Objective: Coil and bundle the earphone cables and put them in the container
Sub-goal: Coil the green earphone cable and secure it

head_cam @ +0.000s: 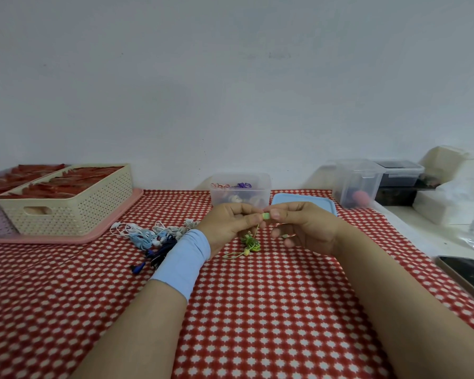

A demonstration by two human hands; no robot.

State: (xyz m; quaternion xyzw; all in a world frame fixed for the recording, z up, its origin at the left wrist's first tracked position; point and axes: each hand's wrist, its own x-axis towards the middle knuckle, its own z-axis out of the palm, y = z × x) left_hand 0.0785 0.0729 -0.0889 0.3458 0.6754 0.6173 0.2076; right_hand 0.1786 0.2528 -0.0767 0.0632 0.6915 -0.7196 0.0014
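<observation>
a green earphone cable (pixel 251 242) is gripped by both hands above the middle of the surface (pixel 257 324).
in the head view, its pale green end is pinched by the left hand (pixel 227 225) and the right hand (pixel 304 228), while the rest hangs in a tangle down to the surface. the clear container (pixel 240 198) is set at the far edge behind the hands, with a blue lid (pixel 304 202) lying just beside it on the right. a pile of white and blue earphones (pixel 153 236) is seen near the left wrist, beside a pink tray (pixel 115 228) in the far left corner.
</observation>
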